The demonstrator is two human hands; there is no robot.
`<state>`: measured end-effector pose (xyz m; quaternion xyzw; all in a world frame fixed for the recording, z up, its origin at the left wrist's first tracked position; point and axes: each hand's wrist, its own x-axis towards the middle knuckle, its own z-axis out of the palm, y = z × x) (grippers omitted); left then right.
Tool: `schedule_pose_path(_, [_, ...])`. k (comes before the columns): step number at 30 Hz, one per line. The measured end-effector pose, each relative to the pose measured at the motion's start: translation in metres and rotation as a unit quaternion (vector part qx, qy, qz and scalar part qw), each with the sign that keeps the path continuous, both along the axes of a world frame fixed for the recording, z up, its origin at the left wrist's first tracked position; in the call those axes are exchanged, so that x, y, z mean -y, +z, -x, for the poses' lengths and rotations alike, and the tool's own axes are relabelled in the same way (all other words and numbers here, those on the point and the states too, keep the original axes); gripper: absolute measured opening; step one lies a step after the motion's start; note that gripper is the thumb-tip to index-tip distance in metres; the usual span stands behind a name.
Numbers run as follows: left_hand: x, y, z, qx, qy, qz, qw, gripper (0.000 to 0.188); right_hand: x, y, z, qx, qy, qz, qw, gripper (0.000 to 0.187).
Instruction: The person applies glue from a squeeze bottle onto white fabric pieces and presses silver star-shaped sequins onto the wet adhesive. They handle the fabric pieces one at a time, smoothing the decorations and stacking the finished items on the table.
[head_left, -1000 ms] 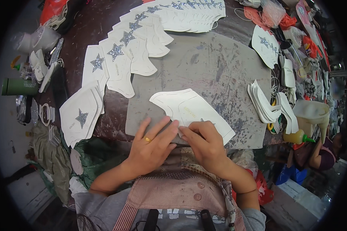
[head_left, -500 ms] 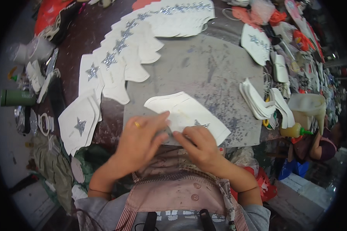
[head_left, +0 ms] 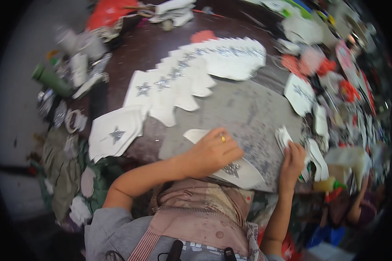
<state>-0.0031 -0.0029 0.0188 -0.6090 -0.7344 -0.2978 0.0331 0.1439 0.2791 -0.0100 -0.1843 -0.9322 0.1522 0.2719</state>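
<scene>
My left hand (head_left: 215,154), with a ring on one finger, is closed over a white shoe-upper piece (head_left: 248,174) with a silver glitter star. The fingertips are hidden, and the piece sticks out on both sides of the hand. At the right edge of the grey work board (head_left: 231,104), my right hand (head_left: 294,160) has its fingers pinched on a small stack of curved white strips (head_left: 283,137); motion blurs them slightly. Beyond the board, a long fan of overlapping white star pieces (head_left: 189,65) curves across the table.
A short stack of star pieces (head_left: 113,137) lies left. Another star piece (head_left: 299,93) rests at the board's far right, with more white strips (head_left: 319,161) nearby. A yellow bottle (head_left: 324,184), a green flask (head_left: 52,80) and clutter line the sides. A person's arm (head_left: 356,202) shows far right.
The view has shifted. My right hand has left the star piece and reached right to the strip stack. My left hand has moved right, over the piece, and its fingers have closed.
</scene>
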Motion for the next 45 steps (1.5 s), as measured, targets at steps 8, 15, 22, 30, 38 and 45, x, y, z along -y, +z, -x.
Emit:
schedule_pose_path(8, [0.188,0.061,-0.009,0.169,0.521,-0.130,0.827,0.008,0.006,0.008,-0.006,-0.098,0.009,0.080,0.992,0.015])
schedule_pose_path(15, [0.193,0.039,0.042,-0.099,0.482,-0.100,0.865,0.035,-0.012,0.026,-0.027,-0.236,0.011,0.250,0.939,0.008])
schedule_pose_path(22, [-0.100,0.049,0.070,0.105,0.024,-0.058,0.993,0.038,0.038,0.048,-0.028,-0.079,0.017,0.231,0.970,0.008])
schedule_pose_path(30, [-0.321,-0.025,0.111,0.221,0.293,0.150,0.918,0.066,0.048,-0.002,-0.029,-0.110,0.020,0.401,0.909,0.008])
schedule_pose_path(38, [-0.278,-0.035,0.170,0.261,0.301,0.062,0.915,0.044,0.045,0.006,-0.030,-0.124,0.037,0.481,0.867,0.010])
schedule_pose_path(45, [-0.131,0.090,0.107,0.428,0.023,-0.028,0.903,0.026,0.034,0.009,-0.043,-0.221,-0.019,0.524,0.822,0.011])
